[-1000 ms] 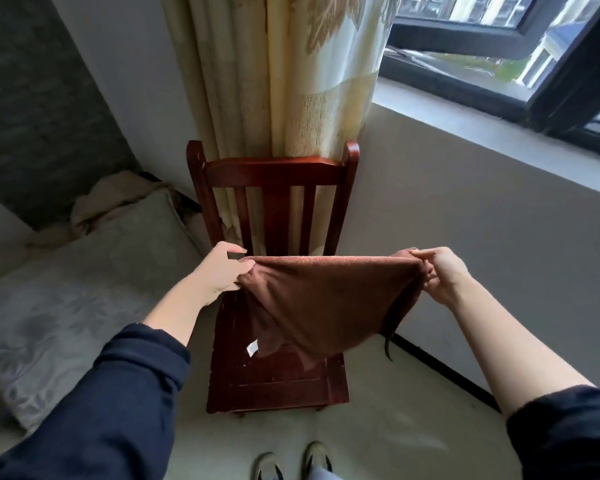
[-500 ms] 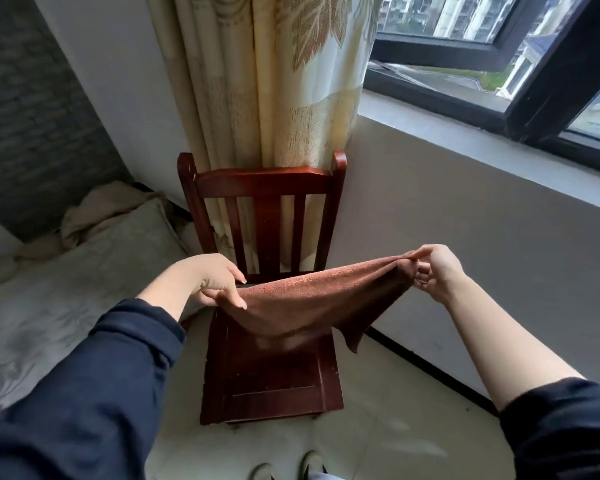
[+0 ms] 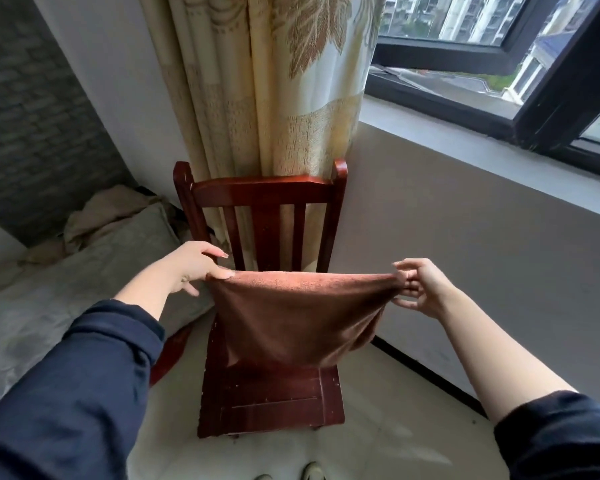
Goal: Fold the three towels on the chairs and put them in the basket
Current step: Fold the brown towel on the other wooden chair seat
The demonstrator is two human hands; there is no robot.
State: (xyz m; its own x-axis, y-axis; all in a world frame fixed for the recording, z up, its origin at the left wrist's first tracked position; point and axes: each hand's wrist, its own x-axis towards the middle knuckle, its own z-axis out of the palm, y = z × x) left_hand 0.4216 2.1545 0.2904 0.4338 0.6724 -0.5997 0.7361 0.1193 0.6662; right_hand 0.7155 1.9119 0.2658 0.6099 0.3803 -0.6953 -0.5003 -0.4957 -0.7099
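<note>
Brown terry towel (image 3: 293, 317): held up in mid-air in front of the chair back, top edge stretched level between both hands, lower edge hanging just above the seat.
Left hand (image 3: 192, 268): thumb and fingers pinch the towel's left top corner.
Right hand (image 3: 424, 289): fingertips pinch the right top corner.
Dark red wooden slat-back chair (image 3: 264, 194): stands against a cream patterned curtain (image 3: 274, 98), directly behind and beneath the towel.
Surroundings: grey bedding (image 3: 49, 306) at left; black-framed window (image 3: 551, 98) at right.
</note>
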